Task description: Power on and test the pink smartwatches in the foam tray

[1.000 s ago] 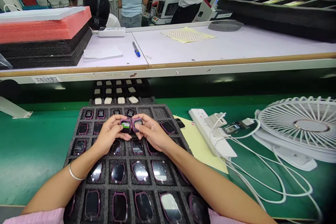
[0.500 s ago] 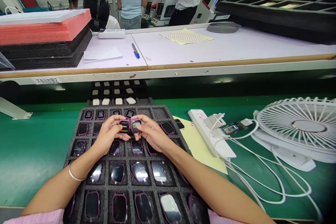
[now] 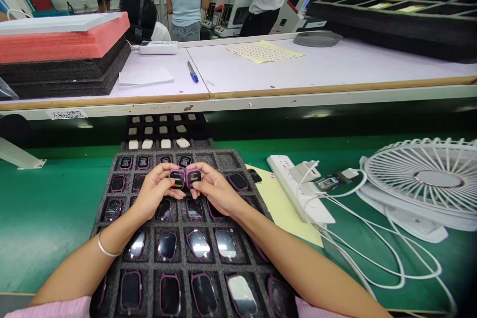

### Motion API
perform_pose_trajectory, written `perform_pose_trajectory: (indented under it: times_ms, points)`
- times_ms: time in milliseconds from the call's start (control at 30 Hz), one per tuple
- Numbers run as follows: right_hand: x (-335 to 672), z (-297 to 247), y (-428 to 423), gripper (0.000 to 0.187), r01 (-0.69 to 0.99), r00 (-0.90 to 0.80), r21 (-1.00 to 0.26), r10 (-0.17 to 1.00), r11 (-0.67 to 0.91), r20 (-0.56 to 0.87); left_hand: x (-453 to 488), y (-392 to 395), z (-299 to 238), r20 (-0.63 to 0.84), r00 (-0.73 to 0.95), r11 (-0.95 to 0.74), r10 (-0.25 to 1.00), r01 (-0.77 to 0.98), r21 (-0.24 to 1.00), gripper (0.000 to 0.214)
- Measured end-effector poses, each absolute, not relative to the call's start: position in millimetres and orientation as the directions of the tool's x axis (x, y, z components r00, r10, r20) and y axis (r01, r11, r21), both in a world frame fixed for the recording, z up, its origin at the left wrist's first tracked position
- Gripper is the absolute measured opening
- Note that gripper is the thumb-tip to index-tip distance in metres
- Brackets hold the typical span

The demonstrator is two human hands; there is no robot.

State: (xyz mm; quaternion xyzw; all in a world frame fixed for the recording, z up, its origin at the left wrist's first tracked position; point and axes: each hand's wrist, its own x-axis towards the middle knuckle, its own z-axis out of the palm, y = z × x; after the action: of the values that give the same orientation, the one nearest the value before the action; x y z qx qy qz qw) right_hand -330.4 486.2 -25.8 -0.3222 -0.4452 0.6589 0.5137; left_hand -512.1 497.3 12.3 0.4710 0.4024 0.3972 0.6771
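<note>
Two purple-rimmed smartwatch bodies are held side by side above a grey foam tray. My left hand grips the left smartwatch, whose lit screen shows small text and a red and green strip. Closed around the right smartwatch is my right hand, its thumb at the lower edge of the screen. That screen is dark with faint text. Several more smartwatches lie in the tray's compartments below and around my hands; a few in the back row show lit text.
Behind the tray, a second foam tray holds several white pieces. On the right are a power strip, loose white cables, a yellow sheet and a white fan. A raised shelf crosses the back, with foam stacks. People are beyond it.
The right smartwatch's screen has gone from a bright green and white picture to dark with faint text, and my right thumb has shifted slightly lower. Both hands otherwise stay in place.
</note>
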Motion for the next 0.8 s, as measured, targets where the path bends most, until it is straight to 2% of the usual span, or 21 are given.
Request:
perform_pose_trajectory:
  times_ms: [633,733,800]
  points:
    - [-330,-22,486,0.037,-0.403,-0.248,-0.911,0.969,-0.084,0.021,-511,500,9,-0.109,0.353,0.17,0.929,-0.145,0.975,0.045]
    - [-330,-21,487,0.04,-0.401,-0.225,-0.914,0.974,-0.063,0.032,-509,495,23,-0.053,0.362,0.124,0.931,-0.176,0.976,0.049]
    - [-329,-22,488,0.045,-0.397,-0.218,-0.917,0.975,-0.049,0.042,-510,482,43,0.007,0.45,0.111,0.893,-0.236,0.965,0.051]
